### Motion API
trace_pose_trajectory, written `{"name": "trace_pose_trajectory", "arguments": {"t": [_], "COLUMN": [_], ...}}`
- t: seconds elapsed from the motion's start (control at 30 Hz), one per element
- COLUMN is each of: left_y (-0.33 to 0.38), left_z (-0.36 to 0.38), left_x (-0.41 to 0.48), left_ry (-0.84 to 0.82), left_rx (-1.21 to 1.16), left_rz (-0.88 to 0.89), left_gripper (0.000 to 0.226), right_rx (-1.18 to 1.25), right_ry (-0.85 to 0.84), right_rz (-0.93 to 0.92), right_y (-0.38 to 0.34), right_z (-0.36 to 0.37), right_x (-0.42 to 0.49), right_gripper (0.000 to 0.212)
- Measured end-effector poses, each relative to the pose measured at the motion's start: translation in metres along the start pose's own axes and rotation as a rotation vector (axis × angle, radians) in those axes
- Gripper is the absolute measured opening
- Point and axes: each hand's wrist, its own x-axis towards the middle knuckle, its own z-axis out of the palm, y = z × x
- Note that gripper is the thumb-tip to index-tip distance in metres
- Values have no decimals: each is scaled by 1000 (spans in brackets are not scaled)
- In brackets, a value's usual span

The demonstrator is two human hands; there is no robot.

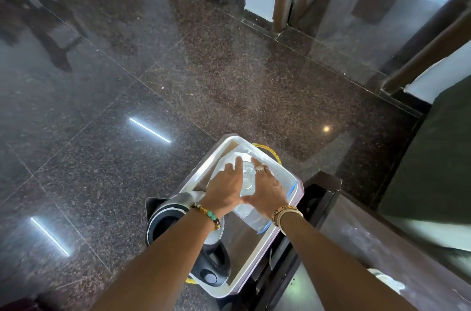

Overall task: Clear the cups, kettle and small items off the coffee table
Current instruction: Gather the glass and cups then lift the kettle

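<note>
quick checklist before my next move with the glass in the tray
1. Both hands on the glass: ok, the left hand and right hand cup it from either side.
2. Glass empty: cannot tell.
3. Kettle fully inside the tray: cannot tell, it hides the near left rim.
4. Tray fully supported underneath: cannot tell, its underside is hidden.
</note>
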Motion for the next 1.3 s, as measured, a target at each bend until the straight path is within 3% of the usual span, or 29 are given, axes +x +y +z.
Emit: {"name": "trace_pose_trajectory", "arguments": {"t": [0.13, 0.33, 0.6, 0.9, 1.07, 1.3], "left_y": [5, 23, 78, 142, 176, 249], "left_z": [0, -30, -109, -160, -146, -125], "left_x": [0, -33, -109, -197, -242, -309], "left_ry": [70, 56, 121, 145, 57, -103], "left_rx": [-7, -61, -441, -704, -745, -664], "left_rz": [-26, 43, 144, 251, 433, 659], "left_gripper": [77, 72, 67, 60, 46, 52], "right_rx": [-30, 72, 157, 159, 208, 266], "right_ry": [67, 144, 274, 522, 688, 835], "right_rz": [-12, 8, 59, 122, 224, 362], "right_y": [0, 1, -20, -28, -19, 13], "right_z": [4, -19, -103, -172, -159, -144], "right_x": [0, -45, -139, -272, -348, -470], "right_gripper": [106, 99, 69, 77, 78, 88]}}
